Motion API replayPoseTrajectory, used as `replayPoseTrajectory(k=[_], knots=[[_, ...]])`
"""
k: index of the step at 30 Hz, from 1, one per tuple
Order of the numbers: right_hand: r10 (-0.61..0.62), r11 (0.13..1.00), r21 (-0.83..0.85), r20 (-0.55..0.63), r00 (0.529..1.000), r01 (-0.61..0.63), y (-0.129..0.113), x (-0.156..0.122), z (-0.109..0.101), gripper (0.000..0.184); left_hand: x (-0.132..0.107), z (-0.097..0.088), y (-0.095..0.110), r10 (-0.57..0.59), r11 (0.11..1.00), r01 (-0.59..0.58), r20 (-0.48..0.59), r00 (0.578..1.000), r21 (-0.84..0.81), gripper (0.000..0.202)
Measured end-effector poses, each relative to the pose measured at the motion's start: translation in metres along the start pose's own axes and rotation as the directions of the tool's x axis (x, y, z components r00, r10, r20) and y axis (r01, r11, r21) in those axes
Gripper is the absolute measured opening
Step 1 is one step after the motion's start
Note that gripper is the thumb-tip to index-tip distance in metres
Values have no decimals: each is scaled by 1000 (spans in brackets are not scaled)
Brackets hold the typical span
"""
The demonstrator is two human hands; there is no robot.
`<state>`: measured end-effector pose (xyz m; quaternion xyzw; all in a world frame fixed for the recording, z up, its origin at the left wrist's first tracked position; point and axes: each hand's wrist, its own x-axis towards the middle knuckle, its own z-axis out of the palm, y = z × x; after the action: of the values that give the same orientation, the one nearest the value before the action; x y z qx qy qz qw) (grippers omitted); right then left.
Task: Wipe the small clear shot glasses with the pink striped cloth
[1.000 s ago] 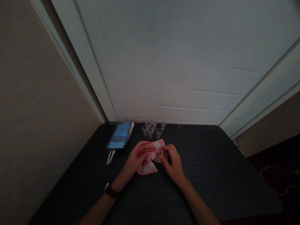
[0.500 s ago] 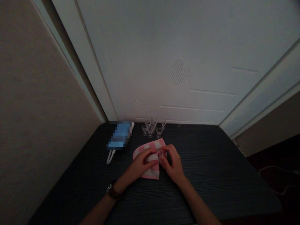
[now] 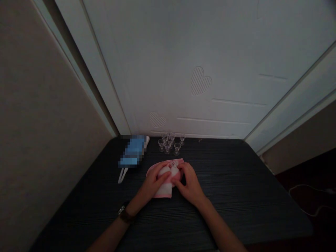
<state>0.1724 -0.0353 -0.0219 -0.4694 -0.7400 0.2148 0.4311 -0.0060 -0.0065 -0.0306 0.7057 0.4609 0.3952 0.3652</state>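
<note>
A pink and white checked cloth (image 3: 163,191) is bunched between my two hands above the dark tabletop. A small clear glass (image 3: 173,163) shows at the top of its folds, mostly covered by cloth and fingers. My left hand (image 3: 154,179), with a dark-strapped watch on the wrist, pinches the cloth against the glass from the left. From the right, my right hand (image 3: 191,184) curls its fingers and thumb around the glass and the cloth on it. Just beyond the hands stand several small clear stemmed glasses (image 3: 177,148) in a loose cluster.
At the back left, a device with a blurred blue screen (image 3: 133,150) leans on a white stand (image 3: 123,175). A white panel (image 3: 168,70) with embossed hearts rises behind the dark table (image 3: 236,196). A white cable (image 3: 301,206) lies beyond the table's right edge.
The glass and my right hand have moved slightly left, toward my left hand. The cloth is now folded up around the glass. The standing glasses stay put.
</note>
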Motion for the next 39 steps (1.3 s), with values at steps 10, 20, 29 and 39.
replayPoseTrajectory(k=[10,20,29,39], knots=[[0,996,92,-47,999,4,-2,1,-6,29,-3,3,12,135,983,-151,151,979,104,29],[41,998,60,-91,995,-35,0,3,-5,18,4,-1,19,90,994,-89,-6,996,69,29],[110,988,129,-188,976,-86,0,4,-7,13,4,-2,14,10,1000,-11,-26,1000,-12,34],[260,900,394,-141,955,-187,6,6,-7,15,5,-2,21,-30,997,28,-25,999,-65,34]])
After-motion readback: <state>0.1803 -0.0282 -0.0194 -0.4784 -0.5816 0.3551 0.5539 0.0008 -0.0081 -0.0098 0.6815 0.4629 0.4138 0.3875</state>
